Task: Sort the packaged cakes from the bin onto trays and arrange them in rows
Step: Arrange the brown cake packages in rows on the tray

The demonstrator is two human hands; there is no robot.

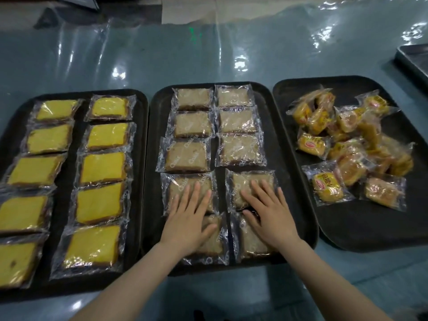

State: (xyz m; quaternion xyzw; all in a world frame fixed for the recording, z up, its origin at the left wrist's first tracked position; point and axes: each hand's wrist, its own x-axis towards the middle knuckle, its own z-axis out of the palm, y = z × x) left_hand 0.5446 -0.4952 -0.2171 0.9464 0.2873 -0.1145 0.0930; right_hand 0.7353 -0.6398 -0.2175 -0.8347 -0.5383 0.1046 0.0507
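Three black trays lie side by side. The left tray point(139, 140) carries two rows of yellow cakes point(103, 166) in clear wrappers. The middle tray point(281, 144) carries two rows of pale brown cakes point(186, 156). My left hand point(188, 218) rests flat, fingers spread, on the two nearest cakes of its left row. My right hand point(266, 212) lies flat on the two nearest cakes of the right row, where a wrapped cake point(238, 188) sits slightly askew. The right tray point(347, 225) has a loose heap of small yellow-wrapped cakes point(352, 144).
The trays sit on a teal table under glossy plastic sheeting point(208, 54). A metal tray corner point(412, 61) shows at the far right edge. A pale sheet of paper point(196, 12) lies at the back.
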